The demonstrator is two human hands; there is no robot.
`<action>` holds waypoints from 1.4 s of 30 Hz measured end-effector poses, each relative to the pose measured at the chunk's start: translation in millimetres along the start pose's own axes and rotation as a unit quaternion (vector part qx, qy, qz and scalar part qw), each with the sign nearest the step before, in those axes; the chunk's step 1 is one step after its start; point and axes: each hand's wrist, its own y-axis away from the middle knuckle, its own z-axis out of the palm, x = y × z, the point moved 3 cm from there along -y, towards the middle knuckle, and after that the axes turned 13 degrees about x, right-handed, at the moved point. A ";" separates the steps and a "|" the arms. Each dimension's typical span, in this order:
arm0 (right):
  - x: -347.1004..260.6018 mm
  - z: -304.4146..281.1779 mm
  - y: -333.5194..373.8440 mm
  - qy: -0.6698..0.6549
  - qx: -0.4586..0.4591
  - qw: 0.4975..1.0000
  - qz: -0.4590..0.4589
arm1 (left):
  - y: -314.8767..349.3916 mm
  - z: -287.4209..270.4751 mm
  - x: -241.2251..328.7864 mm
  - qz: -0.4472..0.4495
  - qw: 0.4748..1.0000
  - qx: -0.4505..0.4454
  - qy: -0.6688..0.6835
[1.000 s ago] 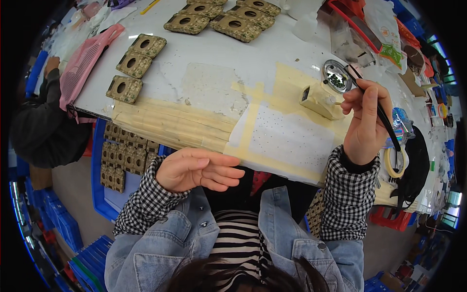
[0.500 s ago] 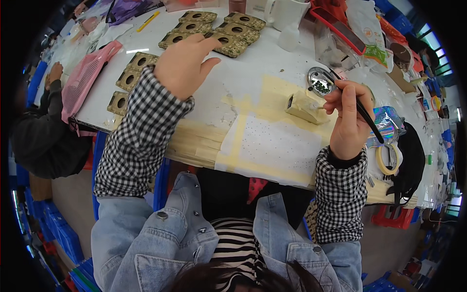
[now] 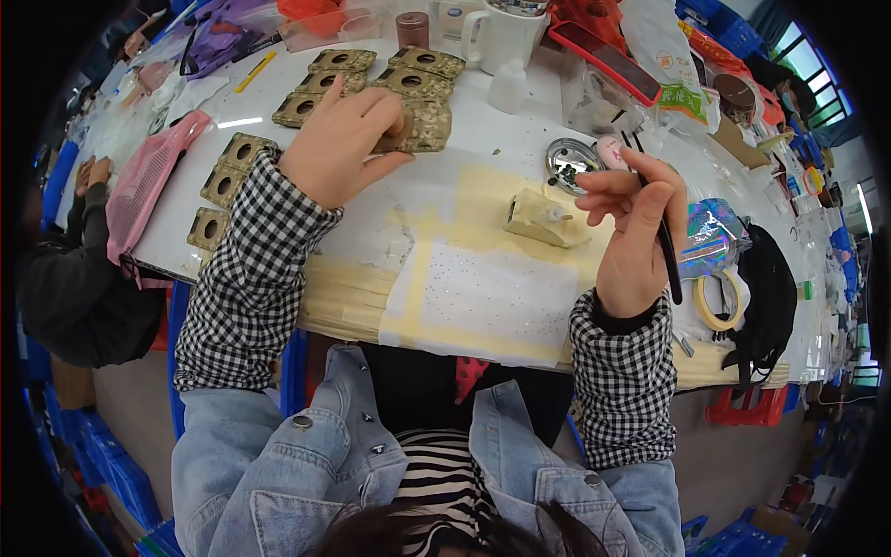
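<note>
My left hand [image 3: 345,139] reaches to the back of the table, its fingers curled on a camouflage-patterned case with a round hole [image 3: 429,125]. Its thumb lies by the near edge of that case, and the fingers hide the hole. Behind it, more camouflage cases [image 3: 411,82] sit in two groups. On the right, my right hand [image 3: 640,223] has black tweezers [image 3: 670,255] between its fingers, tips pointing away from me. Just beyond its fingertips is a round clear dish [image 3: 560,151] with small dark green pieces. A block covered in yellowish tape [image 3: 534,215] stands to its left.
White paper with tiny specks [image 3: 473,292] is taped down in front of me. A tape roll [image 3: 719,302] and black bag [image 3: 768,288] lie right; a white mug [image 3: 506,39] and red-edged phone [image 3: 605,63] are behind. Another person's hands [image 3: 93,174] rest at far left.
My left hand has closed on the nearest case of the right group and drawn it toward me, apart from the others. My right hand keeps the tweezers. The whole view has shifted slightly.
</note>
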 end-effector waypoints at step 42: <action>-16.7 -20.9 -12.7 0.221 -0.056 0.965 -0.130 | -19.5 44.7 64.4 -0.355 0.327 0.022 0.876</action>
